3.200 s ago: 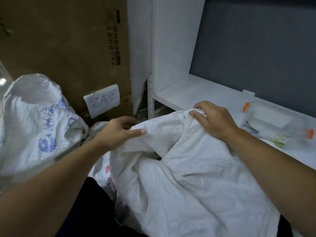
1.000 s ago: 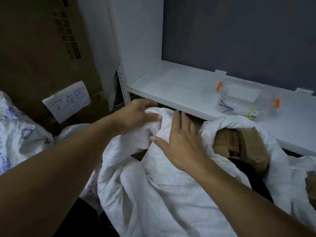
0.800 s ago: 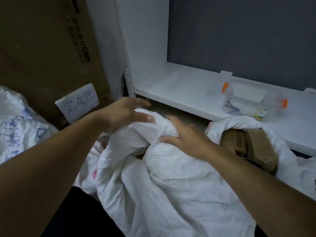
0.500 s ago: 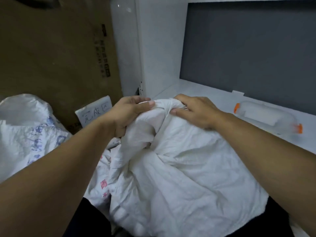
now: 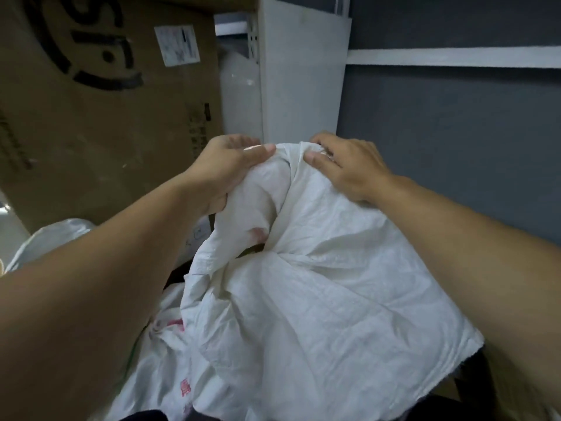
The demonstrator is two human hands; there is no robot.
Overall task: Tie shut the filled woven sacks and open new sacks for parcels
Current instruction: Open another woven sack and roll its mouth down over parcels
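A white woven sack (image 5: pixel 318 293) fills the middle of the view, its top edge lifted and bunched together. My left hand (image 5: pixel 226 170) grips the gathered cloth on the left side of the top, thumb over the fold. My right hand (image 5: pixel 349 167) pinches the sack's top edge just to the right, fingers curled over the rim. The two hands are close together at the sack's mouth. What is inside the sack is hidden by the cloth.
A large brown cardboard box (image 5: pixel 100 117) stands at the left. A white shelf post (image 5: pixel 299 80) rises behind the hands, with a grey back panel (image 5: pixel 449 147) to the right. Another white sack (image 5: pixel 51 241) lies low left, and one with red print (image 5: pixel 170 369) lies below.
Both hands have raised the sack's top higher and drawn its edges closer together. The view has tilted up, so the shelf board and the clear box are out of sight.
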